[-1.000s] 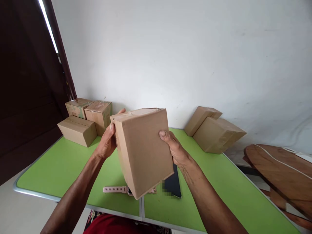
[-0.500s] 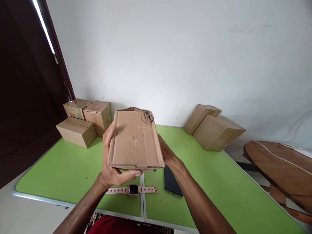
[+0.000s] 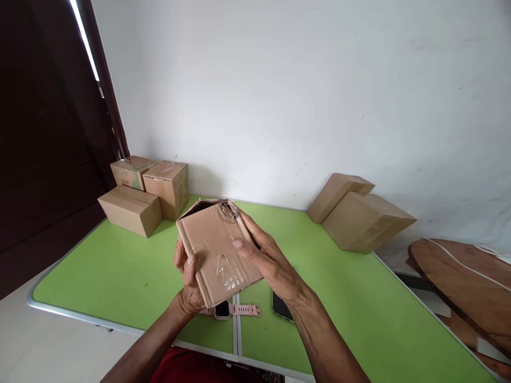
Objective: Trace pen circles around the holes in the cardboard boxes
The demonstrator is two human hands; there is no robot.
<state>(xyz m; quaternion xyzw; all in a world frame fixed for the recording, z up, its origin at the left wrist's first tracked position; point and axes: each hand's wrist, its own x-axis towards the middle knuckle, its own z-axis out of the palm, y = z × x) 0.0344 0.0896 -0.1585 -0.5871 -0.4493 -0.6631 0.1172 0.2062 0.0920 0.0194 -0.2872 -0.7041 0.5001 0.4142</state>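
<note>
A brown cardboard box (image 3: 215, 250) is held tilted above the table, gripped from both sides. It has clear tape on its face and dark scribbled marks near its far right corner; a dark gap shows at its far edge. My left hand (image 3: 189, 276) grips the box's left side, its other fingers partly hidden under it. My right hand (image 3: 271, 260) wraps round the right side, thumb on the face. Below the box lies a pink-strapped smartwatch (image 3: 222, 309), partly covered. A dark phone (image 3: 281, 307) lies beneath my right wrist, partly hidden.
Several cardboard boxes stand on the green table (image 3: 120, 271): a group at the back left, including a plain box (image 3: 131, 210), and two at the back right, the nearer one a tilted box (image 3: 365, 221). A wooden oval board (image 3: 459, 282) sits beyond the right edge.
The box has been turned and lowered between my hands, its far edge swinging left. My right hand has come round into sight with its thumb on the face. The view has shifted slightly.
</note>
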